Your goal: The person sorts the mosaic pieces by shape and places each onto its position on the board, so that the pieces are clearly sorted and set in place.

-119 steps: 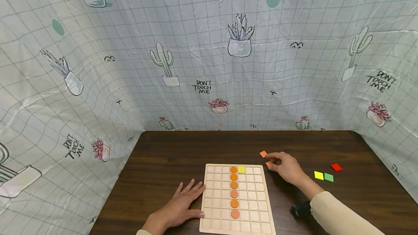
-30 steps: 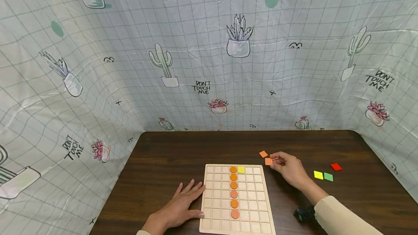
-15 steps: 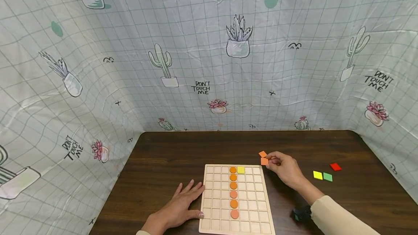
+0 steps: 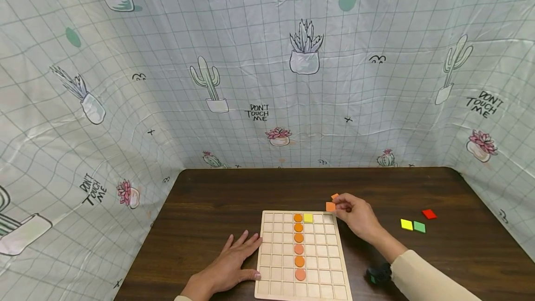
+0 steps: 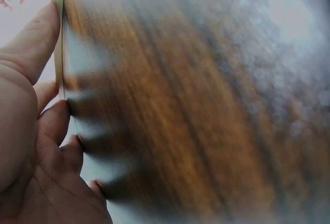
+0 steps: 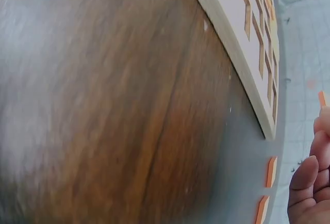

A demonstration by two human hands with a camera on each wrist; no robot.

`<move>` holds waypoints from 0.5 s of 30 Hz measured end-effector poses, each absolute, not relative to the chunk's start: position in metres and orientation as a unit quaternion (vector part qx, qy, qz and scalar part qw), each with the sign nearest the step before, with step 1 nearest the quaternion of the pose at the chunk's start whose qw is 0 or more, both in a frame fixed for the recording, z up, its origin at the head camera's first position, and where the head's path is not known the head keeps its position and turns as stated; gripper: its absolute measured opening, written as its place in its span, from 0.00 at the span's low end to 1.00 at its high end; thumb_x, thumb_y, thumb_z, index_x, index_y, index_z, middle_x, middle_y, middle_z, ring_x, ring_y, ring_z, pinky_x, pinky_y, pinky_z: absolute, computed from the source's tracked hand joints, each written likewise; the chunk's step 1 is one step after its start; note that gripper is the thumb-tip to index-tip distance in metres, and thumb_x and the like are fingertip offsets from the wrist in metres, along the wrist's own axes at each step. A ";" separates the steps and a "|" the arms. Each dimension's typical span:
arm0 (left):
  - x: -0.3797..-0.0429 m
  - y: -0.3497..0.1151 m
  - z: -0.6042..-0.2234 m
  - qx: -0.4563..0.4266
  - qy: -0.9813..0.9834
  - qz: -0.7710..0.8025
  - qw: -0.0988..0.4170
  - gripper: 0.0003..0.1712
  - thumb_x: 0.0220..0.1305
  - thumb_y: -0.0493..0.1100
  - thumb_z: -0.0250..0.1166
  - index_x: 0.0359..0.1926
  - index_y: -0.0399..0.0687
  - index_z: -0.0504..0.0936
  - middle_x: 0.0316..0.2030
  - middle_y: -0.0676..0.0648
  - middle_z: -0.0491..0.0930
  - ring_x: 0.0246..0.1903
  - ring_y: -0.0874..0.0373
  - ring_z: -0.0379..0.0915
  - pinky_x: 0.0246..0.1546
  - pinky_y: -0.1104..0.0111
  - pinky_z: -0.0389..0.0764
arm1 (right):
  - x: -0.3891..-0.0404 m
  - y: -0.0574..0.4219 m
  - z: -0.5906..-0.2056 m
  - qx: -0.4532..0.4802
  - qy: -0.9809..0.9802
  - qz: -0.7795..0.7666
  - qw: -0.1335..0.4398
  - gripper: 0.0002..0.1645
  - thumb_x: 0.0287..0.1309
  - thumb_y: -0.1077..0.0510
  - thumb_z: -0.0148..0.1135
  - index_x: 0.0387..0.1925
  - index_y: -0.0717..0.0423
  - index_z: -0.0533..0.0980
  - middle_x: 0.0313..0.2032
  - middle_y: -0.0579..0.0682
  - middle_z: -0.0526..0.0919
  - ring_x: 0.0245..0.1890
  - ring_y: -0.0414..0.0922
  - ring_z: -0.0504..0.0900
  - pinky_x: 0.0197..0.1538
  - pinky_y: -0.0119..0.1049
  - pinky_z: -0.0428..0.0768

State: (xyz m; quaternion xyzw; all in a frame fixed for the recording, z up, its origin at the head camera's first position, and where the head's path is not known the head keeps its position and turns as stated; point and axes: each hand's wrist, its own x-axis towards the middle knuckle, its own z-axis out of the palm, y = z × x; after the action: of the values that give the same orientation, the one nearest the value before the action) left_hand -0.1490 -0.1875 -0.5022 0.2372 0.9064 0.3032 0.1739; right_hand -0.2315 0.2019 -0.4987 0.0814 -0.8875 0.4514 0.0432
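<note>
In the lower right, the right hand (image 4: 358,217) is pinching an orange tile (image 4: 330,206) (squarish, leftward of it) near the upper-right corner of the board (image 4: 311,254).

my cream sleeve (image 4: 426,275), bright orange tile (image 4: 330,206), pale gridded board (image 4: 325,263), orangey discs (image 4: 299,261), dark brown woodgrain table (image 4: 234,189), pale curtain (image 4: 167,36) all green gridlines and cacti (image 4: 216,105)

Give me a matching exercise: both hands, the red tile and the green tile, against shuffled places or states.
1 left hand
2 right hand
3 red tile
4 green tile

A pinching an orange tile
B rightmost tile in the head view
C beside the loose yellow tile
D touching the left edge of the board

Pairs: 1-D, 2-A, 3-B, 4-C
</note>
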 end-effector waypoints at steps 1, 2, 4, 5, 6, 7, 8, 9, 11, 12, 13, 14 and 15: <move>-0.149 -0.188 -0.502 0.238 0.906 0.303 0.173 0.52 0.65 0.62 0.71 0.83 0.51 0.61 0.82 0.45 0.56 0.84 0.39 0.41 0.80 0.34 0.34 | -0.231 0.201 -0.499 0.080 -0.887 0.453 0.042 0.13 0.65 0.66 0.71 0.50 0.58 0.84 0.40 0.50 0.88 0.39 0.43 0.84 0.39 0.31 0.82; -0.149 -0.188 -0.502 0.239 0.906 0.303 0.171 0.52 0.65 0.62 0.71 0.83 0.51 0.61 0.82 0.45 0.57 0.84 0.39 0.42 0.80 0.34 0.35 | -0.231 0.199 -0.498 0.082 -0.886 0.454 0.041 0.13 0.65 0.66 0.71 0.50 0.57 0.84 0.40 0.50 0.88 0.39 0.43 0.83 0.39 0.31 0.82; -0.149 -0.187 -0.502 0.239 0.906 0.303 0.171 0.52 0.65 0.62 0.71 0.83 0.51 0.61 0.82 0.45 0.57 0.84 0.39 0.42 0.80 0.34 0.35 | -0.231 0.197 -0.498 0.085 -0.887 0.453 0.039 0.13 0.65 0.66 0.71 0.50 0.57 0.84 0.39 0.49 0.88 0.39 0.43 0.83 0.40 0.31 0.82; -0.149 -0.187 -0.502 0.239 0.907 0.303 0.171 0.52 0.65 0.62 0.71 0.83 0.51 0.61 0.82 0.45 0.57 0.84 0.39 0.42 0.80 0.34 0.35 | -0.230 0.196 -0.498 0.086 -0.887 0.452 0.038 0.12 0.65 0.66 0.71 0.50 0.57 0.84 0.39 0.49 0.87 0.39 0.43 0.83 0.40 0.31 0.82; -0.149 -0.187 -0.502 0.239 0.907 0.302 0.170 0.52 0.65 0.62 0.71 0.83 0.51 0.61 0.82 0.45 0.57 0.84 0.39 0.42 0.80 0.34 0.35 | -0.230 0.195 -0.498 0.088 -0.887 0.452 0.038 0.12 0.65 0.66 0.71 0.50 0.57 0.84 0.39 0.49 0.87 0.39 0.43 0.83 0.40 0.32 0.82; -0.149 -0.187 -0.502 0.239 0.907 0.301 0.170 0.52 0.65 0.62 0.71 0.83 0.51 0.61 0.82 0.45 0.57 0.84 0.39 0.42 0.80 0.34 0.35 | -0.230 0.194 -0.498 0.090 -0.887 0.452 0.038 0.12 0.66 0.66 0.71 0.50 0.57 0.84 0.39 0.49 0.88 0.39 0.42 0.83 0.40 0.32 0.82; -0.149 -0.187 -0.502 0.239 0.908 0.300 0.169 0.52 0.64 0.62 0.71 0.83 0.51 0.61 0.82 0.45 0.57 0.84 0.39 0.42 0.80 0.34 0.35 | -0.230 0.193 -0.498 0.092 -0.887 0.451 0.038 0.12 0.66 0.66 0.71 0.50 0.57 0.84 0.39 0.48 0.88 0.39 0.42 0.83 0.40 0.31 0.82; -0.149 -0.187 -0.502 0.239 0.908 0.299 0.169 0.52 0.64 0.62 0.71 0.83 0.51 0.61 0.82 0.45 0.57 0.84 0.39 0.42 0.80 0.34 0.35 | -0.230 0.191 -0.498 0.094 -0.887 0.451 0.038 0.11 0.66 0.66 0.70 0.49 0.57 0.84 0.39 0.48 0.88 0.39 0.42 0.83 0.40 0.31 0.82; -0.149 -0.186 -0.502 0.238 0.909 0.298 0.170 0.53 0.64 0.62 0.71 0.83 0.51 0.61 0.82 0.45 0.57 0.84 0.39 0.42 0.80 0.34 0.35 | -0.230 0.189 -0.498 0.095 -0.886 0.453 0.038 0.11 0.66 0.67 0.70 0.48 0.57 0.84 0.38 0.49 0.88 0.38 0.42 0.83 0.39 0.31 0.83; -0.149 -0.186 -0.502 0.239 0.909 0.298 0.170 0.53 0.64 0.62 0.71 0.83 0.51 0.61 0.82 0.45 0.57 0.84 0.39 0.42 0.80 0.34 0.35 | -0.230 0.187 -0.498 0.095 -0.885 0.454 0.037 0.11 0.65 0.67 0.70 0.48 0.57 0.84 0.38 0.49 0.87 0.38 0.42 0.83 0.38 0.31 0.83; -0.149 -0.186 -0.502 0.239 0.909 0.297 0.170 0.53 0.64 0.62 0.71 0.83 0.51 0.61 0.82 0.45 0.57 0.84 0.39 0.42 0.80 0.34 0.35 | -0.230 0.185 -0.498 0.094 -0.885 0.454 0.034 0.11 0.65 0.67 0.70 0.48 0.57 0.84 0.38 0.48 0.87 0.37 0.42 0.83 0.37 0.31 0.82; -0.149 -0.186 -0.502 0.238 0.909 0.297 0.170 0.53 0.64 0.62 0.71 0.83 0.51 0.61 0.82 0.45 0.57 0.84 0.39 0.42 0.80 0.34 0.35 | -0.229 0.184 -0.498 0.094 -0.885 0.456 0.032 0.10 0.65 0.67 0.70 0.47 0.57 0.84 0.37 0.49 0.87 0.37 0.42 0.82 0.36 0.30 0.82; -0.149 -0.186 -0.502 0.238 0.909 0.296 0.170 0.53 0.64 0.62 0.71 0.83 0.51 0.61 0.82 0.45 0.57 0.84 0.39 0.42 0.80 0.34 0.35 | -0.229 0.182 -0.498 0.092 -0.884 0.458 0.026 0.10 0.65 0.67 0.70 0.47 0.57 0.84 0.37 0.48 0.86 0.36 0.42 0.82 0.35 0.31 0.82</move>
State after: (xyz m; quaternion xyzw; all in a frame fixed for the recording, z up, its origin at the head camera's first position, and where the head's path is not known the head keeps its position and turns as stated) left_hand -0.1492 -0.1863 -0.5018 0.2385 0.9092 0.2958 0.1701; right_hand -0.2287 0.1818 -0.4976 0.0922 -0.8836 0.4582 0.0264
